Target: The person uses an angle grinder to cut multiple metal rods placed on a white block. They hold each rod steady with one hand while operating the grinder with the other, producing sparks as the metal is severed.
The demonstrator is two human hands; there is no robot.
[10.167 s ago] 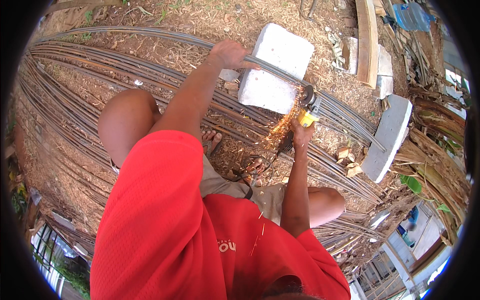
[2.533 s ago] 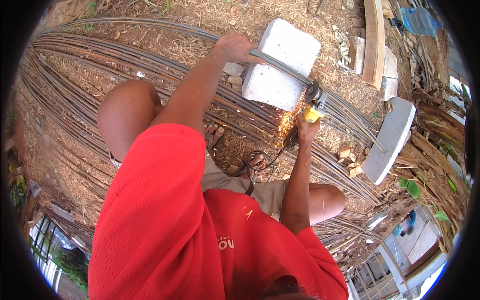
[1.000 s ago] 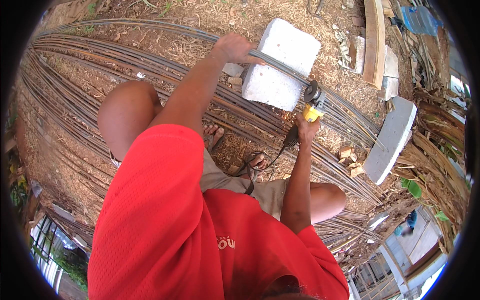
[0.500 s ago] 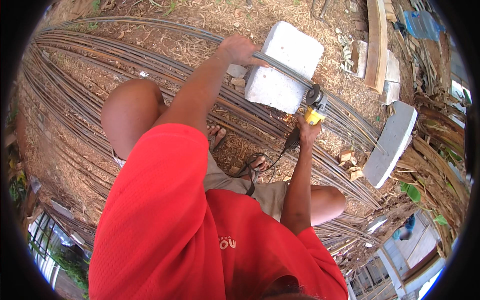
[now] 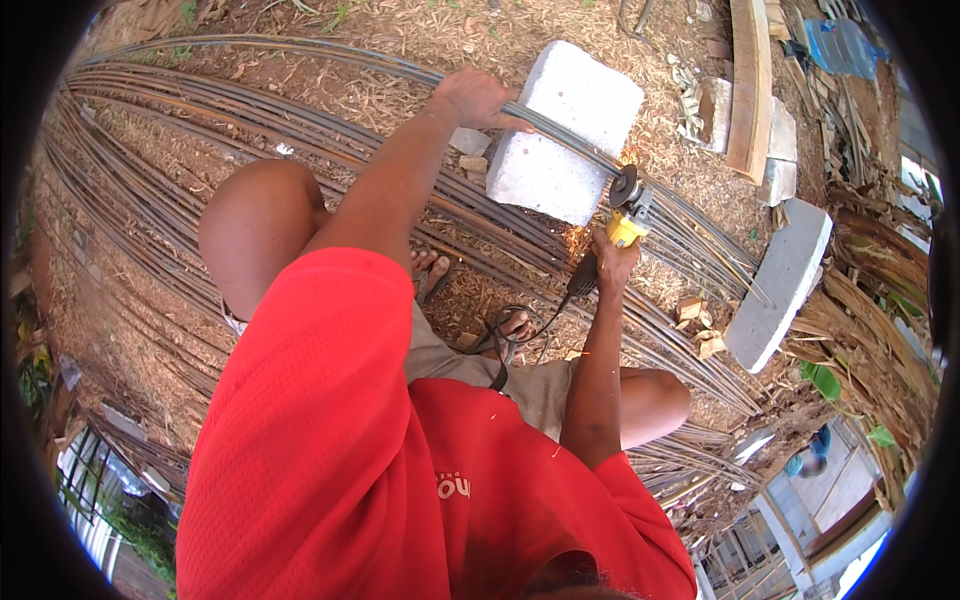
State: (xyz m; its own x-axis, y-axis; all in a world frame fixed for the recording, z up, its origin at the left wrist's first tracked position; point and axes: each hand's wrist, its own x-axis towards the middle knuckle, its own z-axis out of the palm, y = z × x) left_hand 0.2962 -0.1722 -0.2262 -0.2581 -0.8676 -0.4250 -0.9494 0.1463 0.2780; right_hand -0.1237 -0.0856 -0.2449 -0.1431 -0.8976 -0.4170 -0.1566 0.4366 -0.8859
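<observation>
My right hand [image 5: 615, 262] is closed round a yellow and black angle grinder [image 5: 626, 228]. Its dark disc [image 5: 625, 186] meets a bundle of steel rebar rods [image 5: 572, 139], and orange sparks fly beside it. The bundle lies across a white concrete block [image 5: 555, 178] just left of the disc. On the bundle's left part, at the block's edge, my left hand [image 5: 478, 100] is wrapped over the rods. A black power cord trails from the grinder past my feet. The far right ends of the rods reach a grey concrete slab [image 5: 780, 283].
More long rebar rods [image 5: 250, 110] spread over the straw-strewn ground, passing beneath my legs. Wooden planks [image 5: 752, 90] and block pieces lie at the upper right. Dried banana trunks and leaves [image 5: 865, 370] line the right side. A blue plastic container [image 5: 842, 47] stands at the far upper right.
More sparks show around the disc, with a few streaks over my lap and shirt. Both hands keep their places on the rods and grinder; the view has shifted slightly.
</observation>
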